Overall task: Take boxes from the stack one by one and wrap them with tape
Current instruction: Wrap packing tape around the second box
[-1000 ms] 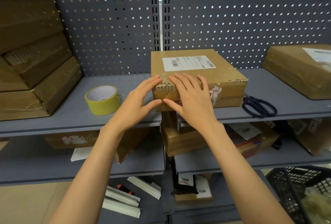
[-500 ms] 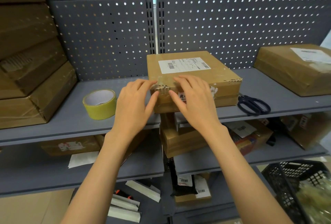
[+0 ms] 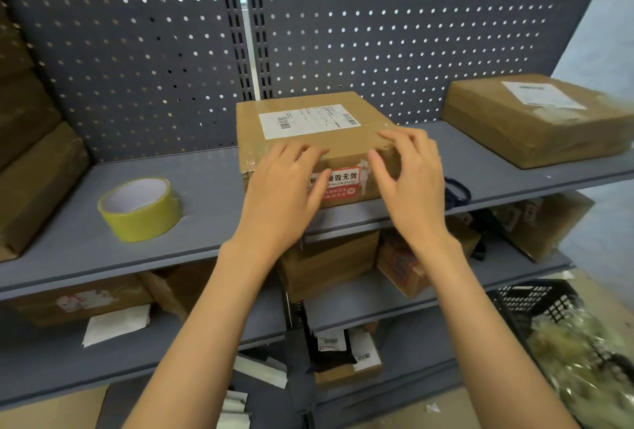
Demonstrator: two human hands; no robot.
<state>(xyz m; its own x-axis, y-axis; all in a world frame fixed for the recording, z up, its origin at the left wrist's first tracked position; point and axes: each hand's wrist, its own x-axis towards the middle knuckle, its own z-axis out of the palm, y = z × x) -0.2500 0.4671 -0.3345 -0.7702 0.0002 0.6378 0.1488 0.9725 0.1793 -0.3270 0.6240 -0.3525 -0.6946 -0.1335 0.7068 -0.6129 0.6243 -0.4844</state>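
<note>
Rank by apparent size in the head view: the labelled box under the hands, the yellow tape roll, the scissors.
1. Labelled box, largest.
2. Yellow tape roll.
3. Scissors, smallest as seen, but mostly hidden behind the right hand, so unsure.

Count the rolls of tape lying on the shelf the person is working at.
1: a yellow tape roll lies on the shelf, left of the box under both hands. Others may be hidden.

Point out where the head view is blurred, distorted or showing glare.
Head view: motion blur smears the right edge, worst on the black basket and the box at right; wide-angle distortion bends the shelf and pegboard; backlight shines through the pegboard holes; the centre box and both hands stay fairly sharp.
</note>
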